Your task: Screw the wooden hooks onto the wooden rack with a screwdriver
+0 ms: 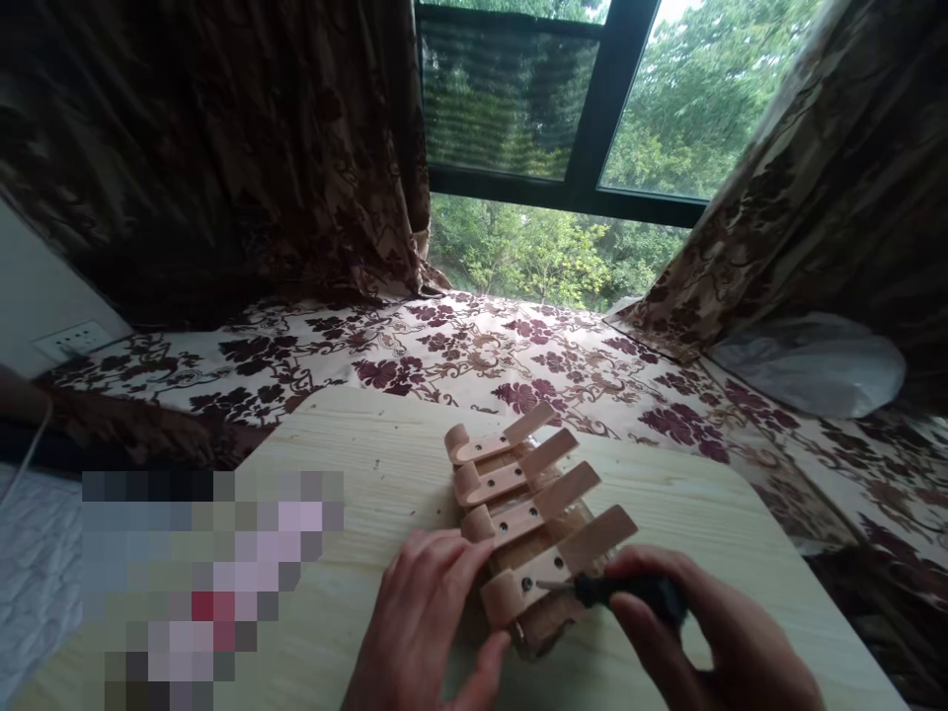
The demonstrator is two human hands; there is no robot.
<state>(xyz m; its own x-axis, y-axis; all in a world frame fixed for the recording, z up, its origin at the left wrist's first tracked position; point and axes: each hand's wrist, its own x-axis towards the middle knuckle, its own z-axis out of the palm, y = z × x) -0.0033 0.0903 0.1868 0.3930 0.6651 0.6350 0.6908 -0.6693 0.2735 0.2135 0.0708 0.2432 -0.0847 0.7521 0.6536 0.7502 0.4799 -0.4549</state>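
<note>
Several pale wooden pieces (518, 515), each with a rounded end, a flat blade and dark screws, sit in a row on a brown base (544, 632). The base looks wrapped in clear film or tape. My left hand (426, 617) grips the row's near left side, fingers on the rounded ends and thumb at the near corner. In my right hand (703, 627) is a screwdriver (592, 590) with a black handle. Its metal shaft points left across the nearest wooden piece, the tip at or close to a dark screw (527, 584); contact cannot be made out.
The work lies on a light wooden table (333, 474). A blurred-out patch (222, 592) covers the table's left part. Beyond stands a ledge with flowered cloth (474, 346), below a window (518, 109) between dark curtains (296, 148). A whitish plastic bag (815, 365) lies on the right.
</note>
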